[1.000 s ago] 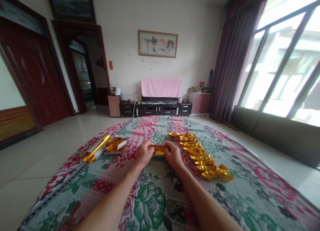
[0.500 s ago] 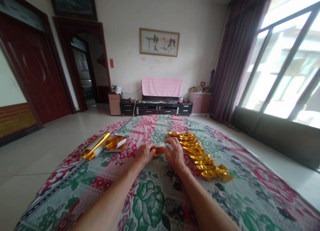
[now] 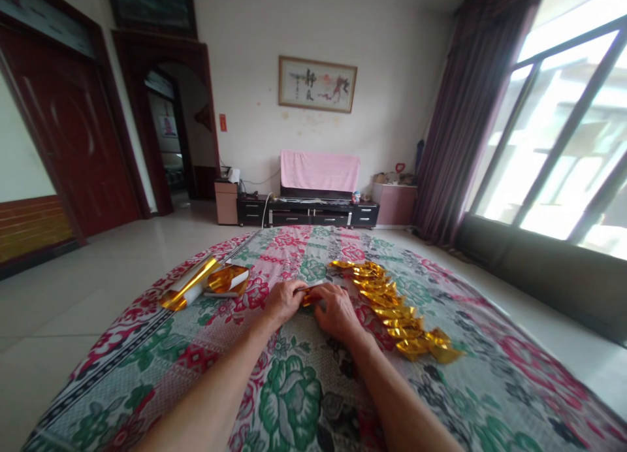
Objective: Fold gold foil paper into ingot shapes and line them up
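Note:
Between my hands, just above the flowered cloth [image 3: 289, 387], is a small sheet of gold foil paper [image 3: 307, 300] with a white back, mostly hidden by my fingers. My left hand [image 3: 285, 302] pinches its left end. The fingers of my right hand [image 3: 336, 310] are bent over its right part, closed on it. To the right lies a slanting row of folded gold paper pieces [image 3: 386, 298], several of them, shaped like ingots. Over on the left rest a loose roll of gold foil paper [image 3: 191, 283] and a curled stack of gold foil sheets [image 3: 228, 280].
The cloth covers a rounded table. Beyond it stand a low black TV cabinet [image 3: 313, 213] and a screen under a pink cloth [image 3: 320, 171]. A purple curtain [image 3: 475, 112] and windows are on the right, a dark red door [image 3: 73, 125] on the left.
My right hand has moved left and down onto the paper, its fingers now covering most of the gold side. My left hand keeps its pinch. The view has shifted slightly.

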The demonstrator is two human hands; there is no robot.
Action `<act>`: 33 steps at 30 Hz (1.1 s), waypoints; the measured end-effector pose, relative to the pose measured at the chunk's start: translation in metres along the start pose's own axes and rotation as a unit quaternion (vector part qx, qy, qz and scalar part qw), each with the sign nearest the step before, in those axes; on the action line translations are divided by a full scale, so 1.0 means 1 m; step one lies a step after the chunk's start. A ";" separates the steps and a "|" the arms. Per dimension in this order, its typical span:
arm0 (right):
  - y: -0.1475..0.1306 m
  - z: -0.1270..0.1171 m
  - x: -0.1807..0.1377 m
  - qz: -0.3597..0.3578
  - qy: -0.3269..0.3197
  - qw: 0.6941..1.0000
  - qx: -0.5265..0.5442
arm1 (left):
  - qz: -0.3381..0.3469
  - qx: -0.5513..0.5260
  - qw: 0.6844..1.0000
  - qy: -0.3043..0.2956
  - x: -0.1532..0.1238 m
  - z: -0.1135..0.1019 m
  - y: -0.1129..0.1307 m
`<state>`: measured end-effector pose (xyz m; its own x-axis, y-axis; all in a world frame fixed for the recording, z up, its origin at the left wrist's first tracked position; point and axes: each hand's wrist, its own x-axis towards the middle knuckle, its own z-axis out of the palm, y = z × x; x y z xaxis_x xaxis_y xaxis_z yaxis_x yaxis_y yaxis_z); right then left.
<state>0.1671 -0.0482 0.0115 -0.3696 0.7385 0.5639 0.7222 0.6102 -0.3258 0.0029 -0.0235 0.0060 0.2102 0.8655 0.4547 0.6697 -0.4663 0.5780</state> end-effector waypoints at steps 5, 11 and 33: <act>0.003 -0.002 0.001 -0.018 -0.007 1.000 -0.022 | -0.005 -0.015 1.000 -0.003 0.001 -0.002 -0.001; 0.000 -0.004 0.002 -0.035 -0.018 0.999 -0.032 | -0.004 -0.011 1.000 -0.024 0.002 -0.003 0.003; -0.006 -0.001 0.002 -0.009 -0.015 0.999 -0.042 | 0.069 0.102 0.992 -0.039 -0.014 -0.017 0.014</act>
<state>0.1624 -0.0507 0.0149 -0.4000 0.7362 0.5459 0.7607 0.5989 -0.2503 -0.0031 -0.0451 0.0193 0.3595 0.8109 0.4617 0.7589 -0.5420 0.3610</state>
